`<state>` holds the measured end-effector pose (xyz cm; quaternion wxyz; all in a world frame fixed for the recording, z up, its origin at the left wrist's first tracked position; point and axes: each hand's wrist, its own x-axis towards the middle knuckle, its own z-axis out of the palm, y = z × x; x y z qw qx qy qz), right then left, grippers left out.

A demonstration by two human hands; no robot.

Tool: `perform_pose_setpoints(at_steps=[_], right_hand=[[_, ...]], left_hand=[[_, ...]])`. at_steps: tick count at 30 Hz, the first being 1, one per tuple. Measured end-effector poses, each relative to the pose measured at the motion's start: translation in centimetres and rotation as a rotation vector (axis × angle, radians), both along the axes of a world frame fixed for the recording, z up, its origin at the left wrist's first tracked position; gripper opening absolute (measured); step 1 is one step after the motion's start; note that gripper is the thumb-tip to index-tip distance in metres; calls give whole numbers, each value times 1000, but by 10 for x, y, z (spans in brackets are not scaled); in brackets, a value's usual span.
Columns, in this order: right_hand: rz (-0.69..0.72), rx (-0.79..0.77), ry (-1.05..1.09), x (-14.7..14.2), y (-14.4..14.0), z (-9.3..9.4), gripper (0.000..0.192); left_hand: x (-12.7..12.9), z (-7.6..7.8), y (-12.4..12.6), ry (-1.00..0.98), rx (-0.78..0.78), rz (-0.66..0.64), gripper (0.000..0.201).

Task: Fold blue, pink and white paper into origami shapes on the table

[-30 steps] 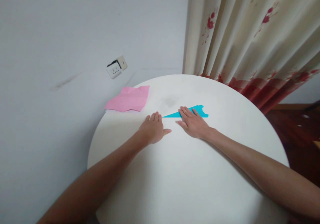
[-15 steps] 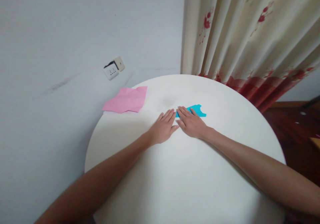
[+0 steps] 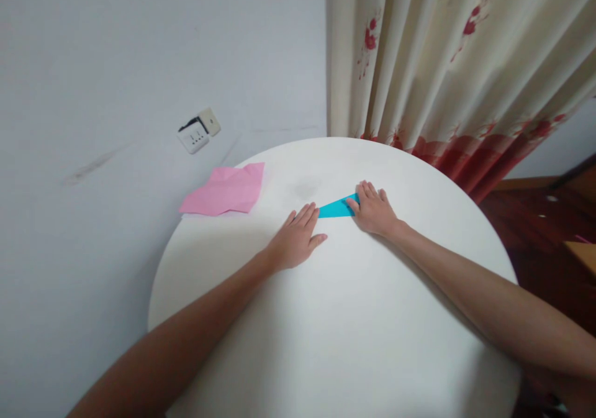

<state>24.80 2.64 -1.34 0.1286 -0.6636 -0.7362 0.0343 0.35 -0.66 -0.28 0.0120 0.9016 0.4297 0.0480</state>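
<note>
A wall socket (image 3: 198, 132) is noted on the grey wall at about ten o'clock from the table centre, clear of the work. A creased pink paper (image 3: 222, 189) is lying at the table's ten o'clock edge, slightly overhanging the rim, well apart from both hands and untouched.

The left hand (image 3: 294, 238) is being laid flat, palm down, fingers extended and together, on the round white table (image 3: 335, 318). Its fingertips are touching or just covering the pointed end of the folded blue paper (image 3: 336, 207); nothing is being grasped by it.

The folded blue paper is lying flat near the twelve o'clock part of the table, as a narrow wedge tapering toward nine o'clock. Its wider end is being covered by the right hand (image 3: 374, 208), which is also open and pressing down, fingers spread slightly toward twelve o'clock. No pinch or clench is seen on either hand.

The step in hand is judged to be the flattening of a crease. For a clean result, pressure is best being kept even along the whole fold while the tip is being pinned, so that the wedge is not being skewed. The layers under the right palm cannot be checked for alignment, being hidden.

A cream curtain (image 3: 447, 76) with red flowers is hanging at one to two o'clock beyond the table.
</note>
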Motion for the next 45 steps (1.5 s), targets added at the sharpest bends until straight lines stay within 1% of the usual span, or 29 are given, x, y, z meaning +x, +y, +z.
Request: perform_pose_setpoints(at_steps=[1,3,5,7,9,12,13,15,23,36,45], right_hand=[[-30,35,5,0,1,0,78],[-37,121,13,-3,0,2,78],[12,199,24,-8,-4,6,74],[91,237,44,-16,-9,9,71],[198,220,64,-24,-15,10,68],[389,124,61,-33,-21,8,67],[435,91,51,-35,-22,7,66],[484,45,30,-36,-23,4,66],[481,36,8,-35,-22,4,63],[489,48,-11,-35,-22,5,61],[496,63,-18,-35,-21,4,61]], left_hand=[[0,0,0,-1,0,-2,64],[0,1,0,-1,-5,-5,65],[0,1,0,0,-15,-6,66],[0,1,0,0,-22,-6,66],[0,1,0,0,-26,-7,67],[0,1,1,-3,-31,-7,68],[0,1,1,-5,-34,-8,68],[0,2,1,-12,-40,-10,68],[1,6,-1,-10,-64,-4,68],[-1,2,1,-35,-56,-15,68],[-1,3,2,-35,-68,-14,68]])
